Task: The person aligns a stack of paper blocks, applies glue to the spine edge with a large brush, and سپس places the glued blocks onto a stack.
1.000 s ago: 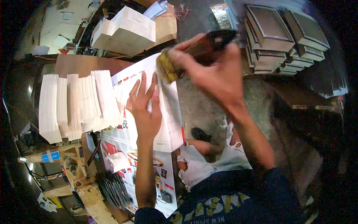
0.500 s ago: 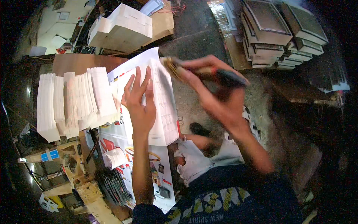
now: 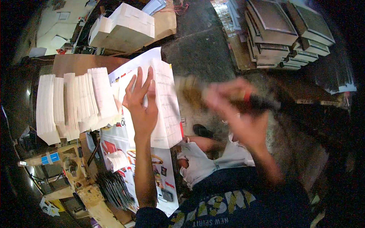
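Note:
My left hand (image 3: pixel 141 100) lies flat, fingers spread, on top of a thick white book block (image 3: pixel 167 102). The block's spine side, marked with stitched rows, faces right. Under it a printed poster sheet (image 3: pixel 159 163) covers the bench. Out to the right of the block, my right hand (image 3: pixel 239 102) is closed round a brush (image 3: pixel 192 90) with tan bristles and a dark handle. Motion blurs the brush and that hand. The bristles point left and stand a little apart from the spine.
Several white book blocks (image 3: pixel 72 102) stand in a row at left. A bigger stack of blocks (image 3: pixel 121 28) sits at the far left. Bound books with dark covers (image 3: pixel 277 22) are piled at the far right. A wooden press-like frame (image 3: pixel 70 163) stands near left.
My right hand has swung right and down with the brush, taking the bristles away from the far end of the spine. My left hand has stayed on the block.

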### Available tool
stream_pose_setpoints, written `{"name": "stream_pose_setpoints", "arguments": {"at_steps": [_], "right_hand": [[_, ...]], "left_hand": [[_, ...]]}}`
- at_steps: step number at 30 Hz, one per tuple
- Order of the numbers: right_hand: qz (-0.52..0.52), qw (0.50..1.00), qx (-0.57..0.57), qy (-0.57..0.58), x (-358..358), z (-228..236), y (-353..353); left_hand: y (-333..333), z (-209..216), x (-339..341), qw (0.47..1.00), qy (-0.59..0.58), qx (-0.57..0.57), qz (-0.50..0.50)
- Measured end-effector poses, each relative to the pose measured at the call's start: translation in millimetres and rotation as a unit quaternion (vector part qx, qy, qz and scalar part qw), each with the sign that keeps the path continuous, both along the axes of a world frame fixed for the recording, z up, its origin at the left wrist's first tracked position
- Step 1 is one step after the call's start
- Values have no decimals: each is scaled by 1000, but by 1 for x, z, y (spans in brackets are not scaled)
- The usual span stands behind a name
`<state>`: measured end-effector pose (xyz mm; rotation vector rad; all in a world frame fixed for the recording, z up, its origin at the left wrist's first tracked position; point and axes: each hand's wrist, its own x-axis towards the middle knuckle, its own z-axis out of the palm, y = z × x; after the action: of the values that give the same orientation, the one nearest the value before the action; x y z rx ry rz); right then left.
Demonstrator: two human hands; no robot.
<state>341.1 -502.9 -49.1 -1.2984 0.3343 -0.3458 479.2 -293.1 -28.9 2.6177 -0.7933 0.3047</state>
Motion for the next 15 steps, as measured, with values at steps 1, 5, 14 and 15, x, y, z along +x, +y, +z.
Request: {"name": "stream_pose_setpoints", "arguments": {"at_steps": [1, 5, 14, 15], "right_hand": [[-93, 996, 2, 2, 25, 6, -2], [-87, 990, 108, -10, 63, -29, 21], [-102, 981, 164, -3, 72, -30, 18], [-58, 994, 83, -43, 77, -53, 29]], "left_hand": [[2, 1, 0, 1000, -3, 5, 4], [-3, 3, 3, 1000, -4, 15, 2], [-1, 1, 0, 1000, -12, 15, -5], [-1, 0, 1, 1000, -12, 16, -6]]}}
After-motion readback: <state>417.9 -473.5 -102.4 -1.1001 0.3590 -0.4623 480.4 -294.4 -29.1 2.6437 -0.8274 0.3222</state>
